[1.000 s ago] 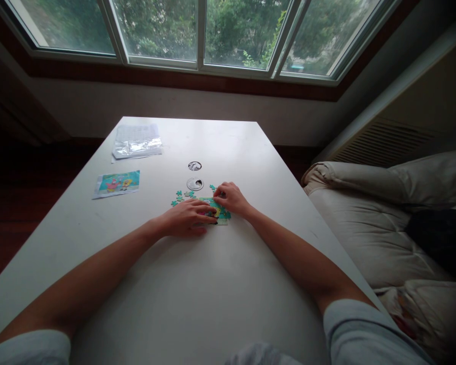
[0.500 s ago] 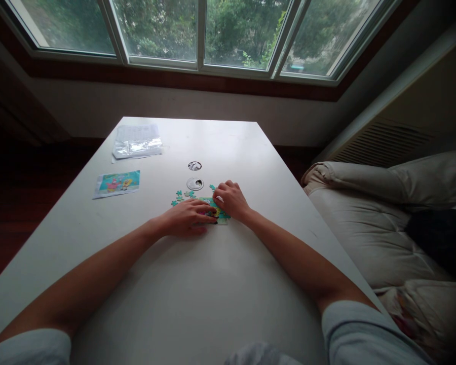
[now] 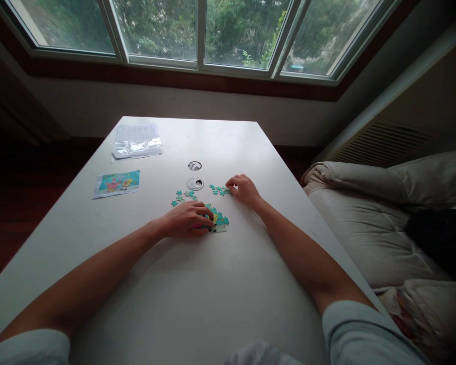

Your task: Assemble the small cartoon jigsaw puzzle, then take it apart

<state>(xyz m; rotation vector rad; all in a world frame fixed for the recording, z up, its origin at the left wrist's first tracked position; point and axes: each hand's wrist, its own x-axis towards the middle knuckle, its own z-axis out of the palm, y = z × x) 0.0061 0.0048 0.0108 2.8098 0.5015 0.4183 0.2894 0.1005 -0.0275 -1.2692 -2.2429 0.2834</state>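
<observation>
My left hand [image 3: 190,219] lies with its fingers apart over a partly joined jigsaw puzzle [image 3: 219,221] in teal, yellow and pink. Its palm and fingers hide the puzzle's left part. Up and to the right, my right hand [image 3: 245,188] has thumb and fingertips brought together at the edge of a small group of loose teal puzzle pieces [image 3: 217,189]. The fingers seem to pinch one piece there, mostly covered by the fingertips. More loose puzzle pieces [image 3: 180,198] lie just beyond my left hand.
A cartoon picture sheet [image 3: 117,183] lies on the left of the white table [image 3: 197,299]. Behind it is a clear plastic sleeve with papers [image 3: 137,141]. Two round items, a silvery disc [image 3: 194,166] and a ring-like disc [image 3: 195,183], lie beyond the pieces. A pale sofa [image 3: 349,223] stands at right.
My right hand has moved from the puzzle up and right to the loose pieces, uncovering them. The puzzle has shifted slightly toward me under my left hand.
</observation>
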